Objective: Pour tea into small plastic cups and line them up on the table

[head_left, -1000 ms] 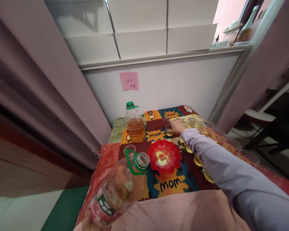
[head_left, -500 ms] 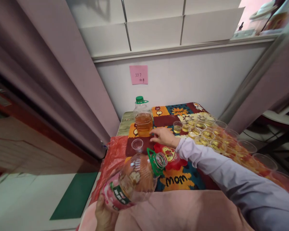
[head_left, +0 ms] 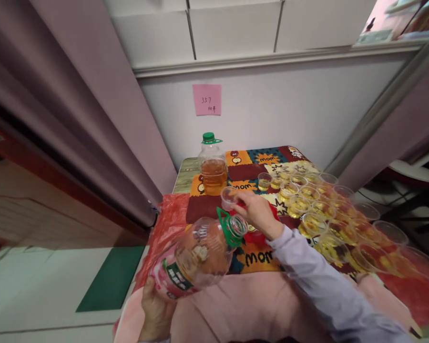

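Observation:
My left hand (head_left: 157, 312) grips the base of a large clear plastic bottle (head_left: 196, 257) with a pink label. The bottle lies tilted, its open green-ringed neck (head_left: 234, 226) pointing toward the table. My right hand (head_left: 255, 212) pinches a small empty clear cup (head_left: 229, 197), lifted just above and beyond the bottle's mouth. Under that hand lies a red plate (head_left: 255, 236), mostly hidden. A second bottle (head_left: 212, 164) with a green cap, about half full of amber liquid, stands upright at the back of the table.
Several clear cups of yellow liquid (head_left: 307, 209) stand in rows across the right side of the patterned "mom" tablecloth (head_left: 257, 257). A red plastic bag (head_left: 166, 224) lies at the left edge. A curtain (head_left: 93, 119) hangs at left, and a pink note (head_left: 207, 99) is on the wall.
My right hand left the filled cups at the back, moved left to the empty cup near the red plate, picked it up and brought it to the tilted bottle's mouth.

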### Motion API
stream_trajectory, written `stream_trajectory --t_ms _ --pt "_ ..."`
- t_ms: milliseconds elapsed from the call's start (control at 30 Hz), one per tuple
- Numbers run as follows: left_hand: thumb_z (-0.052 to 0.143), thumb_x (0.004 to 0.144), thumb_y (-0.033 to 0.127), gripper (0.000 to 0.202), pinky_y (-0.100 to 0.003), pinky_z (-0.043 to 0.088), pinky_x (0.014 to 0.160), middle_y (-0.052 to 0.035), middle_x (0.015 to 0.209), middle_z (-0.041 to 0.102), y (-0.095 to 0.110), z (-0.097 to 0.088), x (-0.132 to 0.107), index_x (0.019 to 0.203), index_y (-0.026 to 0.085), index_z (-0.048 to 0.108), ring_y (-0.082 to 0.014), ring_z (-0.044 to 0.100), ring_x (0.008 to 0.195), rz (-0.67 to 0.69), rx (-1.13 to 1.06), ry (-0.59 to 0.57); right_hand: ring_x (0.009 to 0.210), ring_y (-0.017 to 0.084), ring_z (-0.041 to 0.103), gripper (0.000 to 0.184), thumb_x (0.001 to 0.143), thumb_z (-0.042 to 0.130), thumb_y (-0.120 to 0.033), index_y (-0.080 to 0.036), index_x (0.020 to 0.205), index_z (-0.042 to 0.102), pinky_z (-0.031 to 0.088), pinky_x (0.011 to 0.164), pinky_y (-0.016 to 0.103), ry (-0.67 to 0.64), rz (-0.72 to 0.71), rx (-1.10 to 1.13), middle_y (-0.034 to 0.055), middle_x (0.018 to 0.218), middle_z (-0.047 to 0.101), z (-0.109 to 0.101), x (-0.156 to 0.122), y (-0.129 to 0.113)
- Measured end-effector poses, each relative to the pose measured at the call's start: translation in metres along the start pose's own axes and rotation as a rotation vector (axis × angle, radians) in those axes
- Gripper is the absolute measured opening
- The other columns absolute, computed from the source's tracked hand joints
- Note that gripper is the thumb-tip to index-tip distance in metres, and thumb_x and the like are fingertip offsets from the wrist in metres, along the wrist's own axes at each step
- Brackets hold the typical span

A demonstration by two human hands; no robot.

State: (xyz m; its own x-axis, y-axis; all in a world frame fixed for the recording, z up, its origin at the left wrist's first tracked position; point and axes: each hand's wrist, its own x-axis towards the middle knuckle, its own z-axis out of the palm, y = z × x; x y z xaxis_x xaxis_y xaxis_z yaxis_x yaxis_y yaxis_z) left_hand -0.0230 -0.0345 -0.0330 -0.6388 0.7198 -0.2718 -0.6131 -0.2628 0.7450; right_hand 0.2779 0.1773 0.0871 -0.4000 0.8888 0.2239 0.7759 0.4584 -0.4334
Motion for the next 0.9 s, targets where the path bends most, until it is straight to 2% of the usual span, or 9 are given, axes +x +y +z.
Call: stream_trajectory --t_ms 100,200,433,500,600,667,733,800,900 --pt "0.086 0.076 0.069 0.054 -0.058 0.059 0.124 -0.0059 0.117 0.093 0.002 0.008 0.0 0.115 0.031 0.088 -0.0408 0.076 0.143 0.022 0.07 0.098 0.094 0.027 0.078 0.02 0.112 0.078 -0.043 -0.025 0.114 0.085 0.044 0.075 0.034 -0.025 0.15 -0.146 0.0103 0.11 0.085 -0.013 -0.044 0.02" --pt "0.084 0.074 0.076 0.063 -0.063 0.059 0.124 -0.0067 0.127 0.091 0.007 0.02 -0.005 0.119 0.032 0.087 -0.0435 0.068 0.154 -0.008 0.104 0.094 0.095 0.027 0.079 0.023 0.114 0.073 -0.044 -0.026 0.115 0.086 0.045 0.077 0.035 -0.084 0.204 -0.215 0.0111 0.113 0.085 -0.012 -0.069 0.029" --pt "0.086 0.084 0.076 0.057 -0.055 0.059 0.124 -0.003 0.146 0.086 0.023 0.046 -0.027 0.121 0.033 0.088 -0.0419 0.058 0.164 0.004 0.198 -0.07 0.105 0.031 0.08 0.024 0.114 0.069 -0.041 -0.026 0.119 0.087 0.052 0.093 0.039 -0.062 0.169 -0.233 0.0153 0.119 0.086 0.004 -0.068 0.037" --pt "0.086 0.084 0.077 0.056 -0.055 0.058 0.125 -0.0033 0.146 0.086 0.023 0.048 -0.029 0.119 0.033 0.088 -0.0412 0.056 0.166 0.013 0.188 -0.072 0.108 0.032 0.081 0.027 0.113 0.07 -0.041 -0.028 0.13 0.087 0.054 0.102 0.042 -0.02 0.148 -0.221 0.0159 0.124 0.087 0.004 -0.07 0.04" --pt "0.093 0.075 0.077 0.065 -0.059 0.056 0.127 -0.0078 0.147 0.086 0.02 0.048 -0.027 0.121 0.032 0.088 -0.0429 0.052 0.169 0.015 0.146 -0.057 0.121 0.038 0.08 0.051 0.111 0.072 -0.046 -0.025 0.158 0.075 0.052 0.119 0.052 0.104 0.151 -0.138 0.0205 0.136 0.086 0.0 -0.08 0.043" --pt "0.094 0.071 0.078 0.073 -0.06 0.054 0.128 -0.0091 0.151 0.084 0.019 0.05 -0.027 0.127 0.031 0.088 -0.0435 0.051 0.17 0.01 0.128 -0.039 0.134 0.043 0.077 0.062 0.11 0.073 -0.055 -0.024 0.164 0.07 0.051 0.125 0.058 0.228 0.182 0.027 0.0235 0.147 0.082 -0.001 -0.088 0.04" --pt "0.093 0.072 0.078 0.076 -0.058 0.055 0.129 -0.0085 0.155 0.083 0.018 0.051 -0.027 0.131 0.03 0.088 -0.0427 0.053 0.168 0.013 0.13 -0.027 0.14 0.044 0.074 0.068 0.106 0.077 -0.063 -0.025 0.163 0.07 0.053 0.125 0.06 0.3 0.194 0.341 0.023 0.153 0.079 0.005 -0.096 0.03" --pt "0.093 0.075 0.074 0.072 -0.056 0.058 0.125 -0.008 0.152 0.084 0.019 0.052 -0.025 0.131 0.03 0.088 -0.0415 0.058 0.165 0.017 0.136 -0.03 0.136 0.042 0.077 0.079 0.096 0.088 -0.07 -0.028 0.161 0.069 0.06 0.118 0.059 0.238 0.184 0.773 0.0205 0.153 0.078 0.021 -0.102 0.014" --pt "0.096 0.076 0.066 0.058 -0.05 0.066 0.114 -0.0063 0.131 0.091 0.025 0.05 -0.019 0.12 0.029 0.089 -0.0387 0.073 0.148 0.019 0.128 -0.042 0.128 0.039 0.078 0.112 0.074 0.106 -0.072 -0.033 0.168 0.059 0.066 0.103 0.055 -0.007 0.207 1.352 0.02 0.159 0.07 0.054 -0.107 -0.017"
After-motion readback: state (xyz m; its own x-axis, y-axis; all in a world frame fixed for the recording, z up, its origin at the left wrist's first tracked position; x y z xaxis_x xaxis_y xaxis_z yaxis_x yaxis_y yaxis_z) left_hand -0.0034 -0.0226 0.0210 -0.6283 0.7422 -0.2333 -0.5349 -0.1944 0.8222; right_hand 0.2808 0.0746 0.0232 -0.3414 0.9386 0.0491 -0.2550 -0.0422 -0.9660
